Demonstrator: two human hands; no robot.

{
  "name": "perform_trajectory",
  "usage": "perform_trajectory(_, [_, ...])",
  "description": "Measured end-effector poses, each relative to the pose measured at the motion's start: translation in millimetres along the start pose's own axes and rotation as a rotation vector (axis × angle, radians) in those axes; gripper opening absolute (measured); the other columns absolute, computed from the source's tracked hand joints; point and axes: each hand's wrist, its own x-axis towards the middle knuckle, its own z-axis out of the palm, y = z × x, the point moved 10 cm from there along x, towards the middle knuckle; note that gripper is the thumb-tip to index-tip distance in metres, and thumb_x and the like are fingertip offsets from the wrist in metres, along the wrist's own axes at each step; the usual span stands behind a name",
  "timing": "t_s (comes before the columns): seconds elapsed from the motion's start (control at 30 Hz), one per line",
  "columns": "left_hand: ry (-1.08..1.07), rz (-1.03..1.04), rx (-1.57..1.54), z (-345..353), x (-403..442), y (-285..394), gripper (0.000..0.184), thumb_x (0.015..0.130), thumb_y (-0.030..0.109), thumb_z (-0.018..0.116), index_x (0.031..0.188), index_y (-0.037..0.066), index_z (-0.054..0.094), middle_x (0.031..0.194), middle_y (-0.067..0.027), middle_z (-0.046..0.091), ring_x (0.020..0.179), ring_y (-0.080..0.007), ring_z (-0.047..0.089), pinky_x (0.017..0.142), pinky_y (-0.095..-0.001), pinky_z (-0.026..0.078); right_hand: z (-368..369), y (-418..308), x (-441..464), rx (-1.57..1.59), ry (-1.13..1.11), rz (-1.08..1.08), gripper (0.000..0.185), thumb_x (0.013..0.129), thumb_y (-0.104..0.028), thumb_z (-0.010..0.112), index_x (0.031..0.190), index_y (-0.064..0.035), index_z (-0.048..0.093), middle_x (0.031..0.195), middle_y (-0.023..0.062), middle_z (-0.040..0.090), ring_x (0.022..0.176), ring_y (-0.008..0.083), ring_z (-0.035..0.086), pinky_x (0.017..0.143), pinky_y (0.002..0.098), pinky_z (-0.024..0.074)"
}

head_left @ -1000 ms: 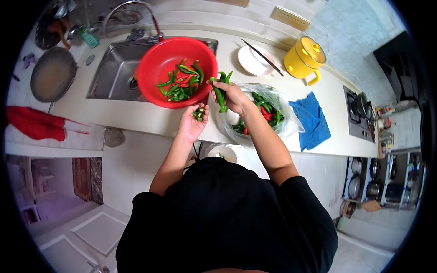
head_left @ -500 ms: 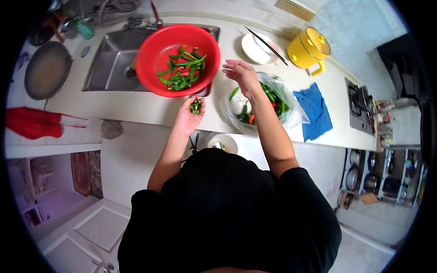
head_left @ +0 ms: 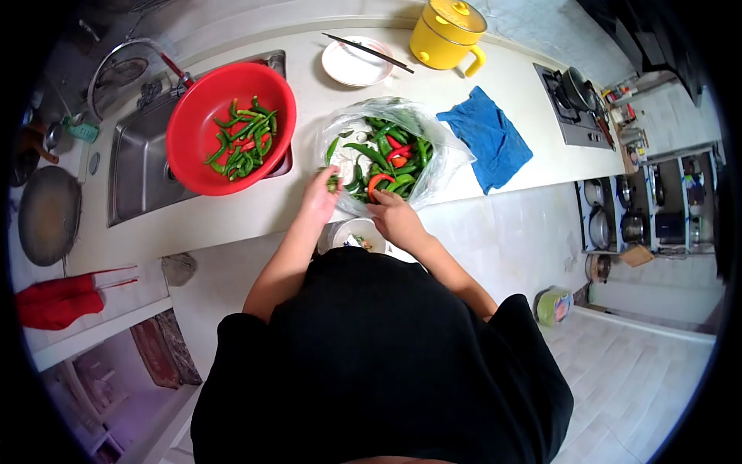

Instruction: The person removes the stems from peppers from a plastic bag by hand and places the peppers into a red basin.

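Note:
A clear plastic bag (head_left: 448, 147) lies open on the counter, with green and red peppers (head_left: 380, 155) inside. My left hand (head_left: 319, 195) is at the bag's left edge, fingers curled around green pepper stems (head_left: 332, 184). At the bag's front edge is my right hand (head_left: 396, 219), its fingertips closed near a red pepper; what they grip, if anything, is hidden. The red basin (head_left: 185, 143) stands to the left, over the sink's right part, and holds green and red peppers (head_left: 246, 143).
Behind the bag is a white plate (head_left: 340, 66) with dark chopsticks (head_left: 367, 51) across it. A yellow pot (head_left: 440, 40) and a blue cloth (head_left: 488, 139) are to the right, then a stove (head_left: 576, 120). A bin (head_left: 359, 232) stands below the counter edge.
The view has shifted right. The green peppers in my right hand were let go into the basin, and that hand has come down to the bag. My left hand has moved beside the bag.

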Motion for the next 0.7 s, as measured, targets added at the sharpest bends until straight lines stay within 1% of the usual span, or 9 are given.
perform_trajectory(0.07, [-0.011, 0.070, -0.058, -17, 5, 17, 0.013, 0.086, 0.015, 0.057, 0.089, 0.002, 0.056, 0.082, -0.0055, 0.058, 0.066, -0.0113, 0.052, 0.059, -0.0211, 0.044, -8, -10, -7, -0.037, 0.001, -0.055, 0.024, 0.074, -0.012, 0.060, 0.095, -0.0010, 0.063, 0.112, 0.0201, 0.056, 0.105, 0.0350, 0.052, 0.087, 0.0382, 0.0440])
perform_trajectory(0.17, [0.085, 0.139, -0.109, -29, -5, 34, 0.012, 0.087, 0.014, 0.055, 0.089, 0.003, 0.057, 0.082, -0.0047, 0.059, 0.069, -0.0109, 0.055, 0.062, -0.0207, 0.047, -20, -3, -2, 0.222, -0.004, -0.082, 0.024, 0.075, -0.014, 0.059, 0.095, -0.0011, 0.063, 0.105, 0.0207, 0.058, 0.098, 0.0341, 0.055, 0.083, 0.0393, 0.0456])
perform_trajectory(0.27, [0.066, 0.159, -0.152, -32, 1, 31, 0.011, 0.086, 0.012, 0.057, 0.091, 0.003, 0.055, 0.085, -0.0048, 0.057, 0.073, -0.0143, 0.055, 0.064, -0.0232, 0.047, -29, 39, 6, 0.376, -0.065, 0.304, 0.021, 0.077, -0.015, 0.058, 0.093, -0.0022, 0.063, 0.092, 0.0205, 0.061, 0.085, 0.0338, 0.059, 0.075, 0.0412, 0.0476])
perform_trajectory(0.3, [0.075, 0.179, -0.135, -28, -5, 33, 0.011, 0.087, 0.014, 0.056, 0.089, 0.003, 0.056, 0.084, -0.0041, 0.059, 0.072, -0.0116, 0.056, 0.063, -0.0213, 0.047, -38, 52, 9, 0.212, 0.030, 0.274, 0.016, 0.077, -0.016, 0.057, 0.084, -0.0032, 0.064, 0.079, 0.0193, 0.061, 0.075, 0.0344, 0.060, 0.068, 0.0428, 0.0482])
perform_trajectory(0.33, [0.065, 0.172, -0.133, -25, -9, 33, 0.012, 0.087, 0.014, 0.056, 0.090, 0.003, 0.056, 0.085, -0.0045, 0.059, 0.072, -0.0118, 0.056, 0.063, -0.0214, 0.047, -41, 71, 8, 0.043, 0.054, 0.321, 0.014, 0.075, -0.014, 0.055, 0.075, -0.0022, 0.062, 0.076, 0.0191, 0.061, 0.070, 0.0356, 0.060, 0.065, 0.0449, 0.0482])
perform_trajectory(0.43, [0.028, 0.135, -0.104, -12, -21, 29, 0.015, 0.087, 0.015, 0.056, 0.094, 0.002, 0.056, 0.089, -0.0057, 0.059, 0.073, -0.0124, 0.055, 0.064, -0.0218, 0.046, -49, 130, -5, -0.153, 0.006, 0.509, 0.015, 0.070, -0.010, 0.052, 0.064, 0.0010, 0.060, 0.069, 0.0236, 0.060, 0.067, 0.0380, 0.060, 0.064, 0.0460, 0.0487])
perform_trajectory(0.53, [-0.016, 0.080, -0.041, 7, -32, 16, 0.017, 0.086, 0.016, 0.057, 0.096, 0.002, 0.055, 0.090, -0.0060, 0.058, 0.073, -0.0132, 0.055, 0.064, -0.0227, 0.046, -70, 152, -13, -0.159, 0.068, 0.626, 0.022, 0.072, -0.020, 0.065, 0.076, 0.0005, 0.059, 0.075, 0.0217, 0.061, 0.070, 0.0374, 0.060, 0.066, 0.0448, 0.0486])
perform_trajectory(0.63, [-0.059, 0.036, -0.026, 18, -33, 5, 0.017, 0.086, 0.016, 0.057, 0.097, 0.003, 0.056, 0.089, -0.0055, 0.059, 0.072, -0.0138, 0.055, 0.063, -0.0248, 0.045, -74, 152, 0, -0.163, 0.185, 0.625, 0.031, 0.069, -0.026, 0.071, 0.085, -0.0025, 0.058, 0.081, 0.0191, 0.061, 0.075, 0.0358, 0.060, 0.066, 0.0432, 0.0485])
perform_trajectory(0.7, [-0.118, 0.010, -0.025, 30, -35, 3, 0.015, 0.086, 0.016, 0.057, 0.095, 0.004, 0.056, 0.088, -0.0055, 0.059, 0.072, -0.0130, 0.055, 0.063, -0.0247, 0.045, -62, 151, 12, -0.185, 0.161, 0.588, 0.031, 0.068, -0.024, 0.071, 0.087, -0.0043, 0.058, 0.083, 0.0172, 0.060, 0.077, 0.0345, 0.059, 0.065, 0.0415, 0.0481])
